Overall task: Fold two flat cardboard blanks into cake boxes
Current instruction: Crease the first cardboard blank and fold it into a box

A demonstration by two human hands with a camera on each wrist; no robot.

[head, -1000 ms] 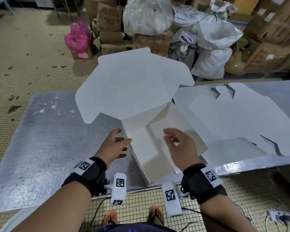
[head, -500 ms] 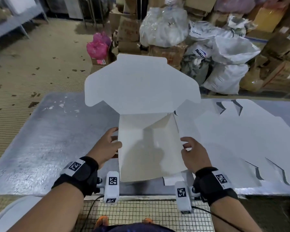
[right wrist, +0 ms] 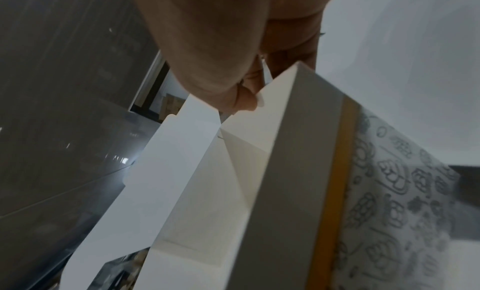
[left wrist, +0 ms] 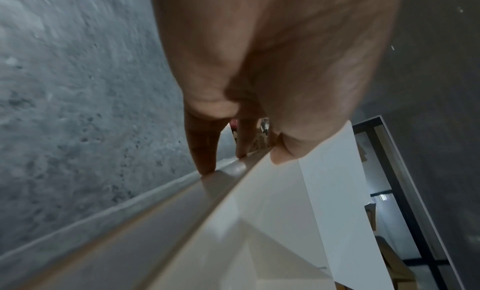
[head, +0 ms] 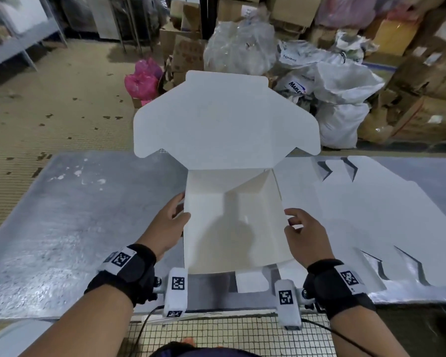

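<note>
Head view: left hand (head: pixel 166 225) and right hand (head: pixel 303 234) pinch the half-formed cake box's (head: pixel 232 222) side walls; uneven squeezing could buckle them or spring the corners.

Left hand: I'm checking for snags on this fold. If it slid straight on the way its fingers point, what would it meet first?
The left hand already grips the left wall of the half-folded box. Straight on, along that wall, it would probably meet the raised lid panel at the back hinge; depth is unclear.
</note>
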